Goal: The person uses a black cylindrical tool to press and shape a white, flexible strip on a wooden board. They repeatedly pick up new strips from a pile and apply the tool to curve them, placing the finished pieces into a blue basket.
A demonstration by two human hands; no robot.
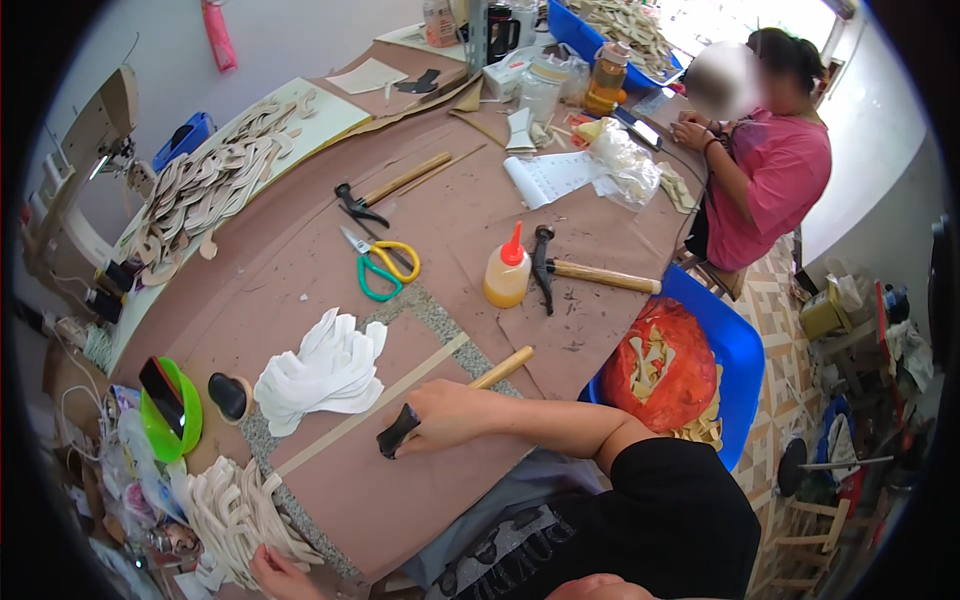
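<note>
My right hand [440,412] is closed around a hammer [398,432] near its black head. The wooden handle sticks out behind the hand, over the brown work surface. At the lower left, my left hand [282,574] is at the near edge of a pile of pale curved strips [235,515]. Its fingers look bent together, and what they pinch, if anything, is hard to make out. Folded white gloves [325,372] lie between the hands, farther off. A black oval-topped tool [230,397] is left of the gloves.
Scissors [385,265], two more hammers [545,268] [375,198] and a red-capped glue bottle [508,270] lie or stand farther back. A blue bin [735,370] is at right. A green bowl [170,410] holds a phone. A person in pink [775,190] sits at the far right.
</note>
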